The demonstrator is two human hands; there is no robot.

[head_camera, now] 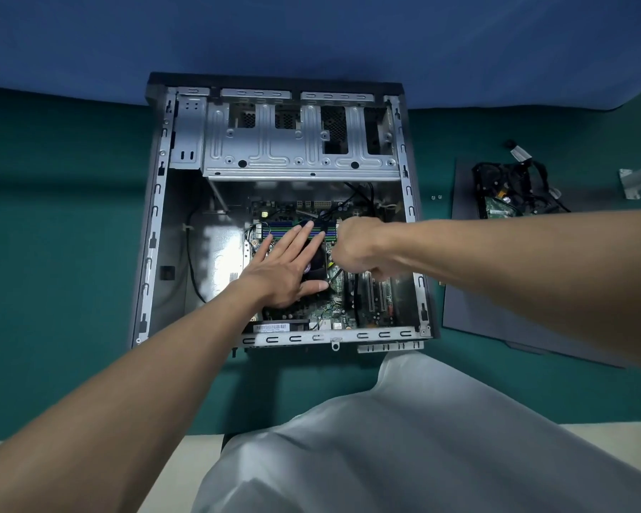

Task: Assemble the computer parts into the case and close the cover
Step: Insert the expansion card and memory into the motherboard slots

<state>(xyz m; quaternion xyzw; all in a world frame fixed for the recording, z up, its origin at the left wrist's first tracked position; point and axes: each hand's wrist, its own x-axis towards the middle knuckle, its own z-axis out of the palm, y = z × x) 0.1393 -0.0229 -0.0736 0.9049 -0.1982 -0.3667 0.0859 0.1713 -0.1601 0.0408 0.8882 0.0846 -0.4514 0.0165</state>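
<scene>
The open computer case (pixel 156 216) lies flat on the green table with its motherboard (pixel 371 305) inside. My left hand (pixel 285 264) rests flat, fingers straight, on the black CPU cooler fan (pixel 317 261). My right hand (pixel 359 246) is curled in a fist just right of the fan. It grips what looks like a screwdriver (pixel 333 276), whose thin dark shaft points down at the fan's right edge. The handle is hidden in the fist. The silver drive cage (pixel 293 149) fills the far end of the case.
The dark grey side cover (pixel 496 290) lies on the table to the right of the case. A hard drive with black cables (pixel 504 201) sits on its far end. Two small screws (pixel 436 197) and a metal bracket (pixel 637 179) lie nearby. My lap in light trousers (pixel 404 438) is below.
</scene>
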